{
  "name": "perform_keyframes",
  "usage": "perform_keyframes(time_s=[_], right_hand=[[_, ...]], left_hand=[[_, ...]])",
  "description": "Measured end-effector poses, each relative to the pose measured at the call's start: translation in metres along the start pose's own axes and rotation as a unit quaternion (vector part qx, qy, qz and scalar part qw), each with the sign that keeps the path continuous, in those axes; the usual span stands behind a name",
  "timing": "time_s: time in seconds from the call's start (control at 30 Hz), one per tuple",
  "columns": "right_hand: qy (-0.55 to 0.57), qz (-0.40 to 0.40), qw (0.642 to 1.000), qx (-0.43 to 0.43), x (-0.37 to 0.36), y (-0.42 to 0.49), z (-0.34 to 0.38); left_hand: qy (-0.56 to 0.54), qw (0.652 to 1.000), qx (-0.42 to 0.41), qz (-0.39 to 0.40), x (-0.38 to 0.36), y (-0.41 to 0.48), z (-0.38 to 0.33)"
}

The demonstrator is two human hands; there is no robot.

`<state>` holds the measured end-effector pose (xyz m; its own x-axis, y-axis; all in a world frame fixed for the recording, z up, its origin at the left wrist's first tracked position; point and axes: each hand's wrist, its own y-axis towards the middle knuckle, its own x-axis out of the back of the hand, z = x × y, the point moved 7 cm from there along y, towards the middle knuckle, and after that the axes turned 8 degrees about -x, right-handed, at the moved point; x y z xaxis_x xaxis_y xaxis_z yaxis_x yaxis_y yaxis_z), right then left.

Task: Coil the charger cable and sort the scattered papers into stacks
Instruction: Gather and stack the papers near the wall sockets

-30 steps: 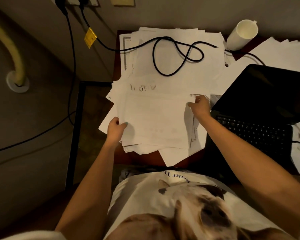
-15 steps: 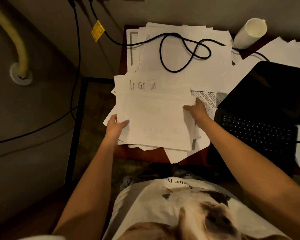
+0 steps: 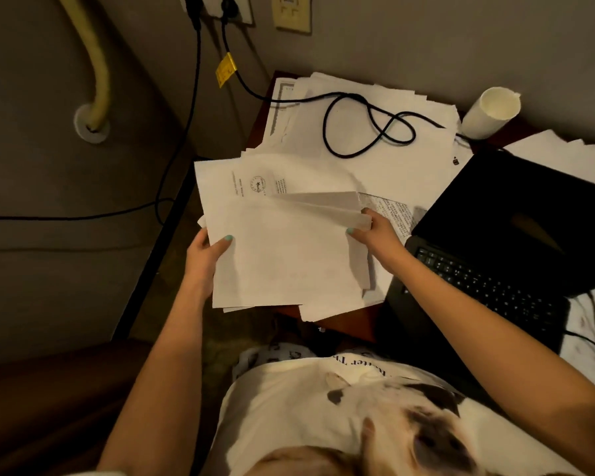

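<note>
I'm holding a bundle of papers (image 3: 282,255) over the near left corner of the table (image 3: 340,324). My left hand (image 3: 205,259) is gripping its left edge with the thumb laid on top. My right hand (image 3: 375,231) is pinching the right edge, where a few top sheets are fanning up. I'm judging the sorting as barely begun: this one bundle is gathered, but its edges are ragged and sheets are poking out underneath. More loose papers (image 3: 409,166) are lying spread across the back of the table and beside the laptop (image 3: 516,214).

The charger cable (image 3: 368,128) isn't coiled yet. It's sprawling in a loose figure-eight on those back papers, well apart from my hands. One end is running up to the wall socket (image 3: 220,8), the other trailing off toward the paper cup (image 3: 492,113). It's thin, black and limp, with a yellow tag (image 3: 225,68) near the plug.
</note>
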<state>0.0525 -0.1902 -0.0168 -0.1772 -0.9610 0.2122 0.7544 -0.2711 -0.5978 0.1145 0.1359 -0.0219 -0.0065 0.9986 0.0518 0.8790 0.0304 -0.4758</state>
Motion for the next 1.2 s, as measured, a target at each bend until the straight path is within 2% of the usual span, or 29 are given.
perform_keyframes(time_s=[0.13,0.33,0.47,0.6,0.83,1.0,1.2], right_hand=[[0.046,-0.034,0.996,0.064,0.036,-0.015,0.034],[0.106,-0.04,0.98,0.161,0.066,-0.028,0.081],[0.134,-0.06,0.97,0.193,0.07,-0.016,0.084],[0.158,-0.075,0.967,0.185,0.068,0.005,0.056],[0.16,-0.117,0.96,0.2,0.067,0.025,0.021],[0.123,-0.123,0.954,0.243,0.051,0.042,0.016],[0.111,-0.17,0.929,0.311,0.053,0.037,0.008]], left_hand=[[-0.031,0.997,-0.072,-0.006,-0.024,-0.016,-0.034],[-0.032,0.979,-0.203,-0.012,-0.062,-0.032,-0.09],[-0.022,0.97,-0.241,0.004,-0.08,-0.017,-0.1],[0.005,0.965,-0.258,0.04,-0.097,0.006,-0.084],[-0.012,0.955,-0.295,0.019,-0.096,0.037,-0.05],[-0.03,0.932,-0.361,-0.013,-0.098,0.046,-0.038],[-0.022,0.917,-0.398,0.022,-0.114,0.055,-0.017]])
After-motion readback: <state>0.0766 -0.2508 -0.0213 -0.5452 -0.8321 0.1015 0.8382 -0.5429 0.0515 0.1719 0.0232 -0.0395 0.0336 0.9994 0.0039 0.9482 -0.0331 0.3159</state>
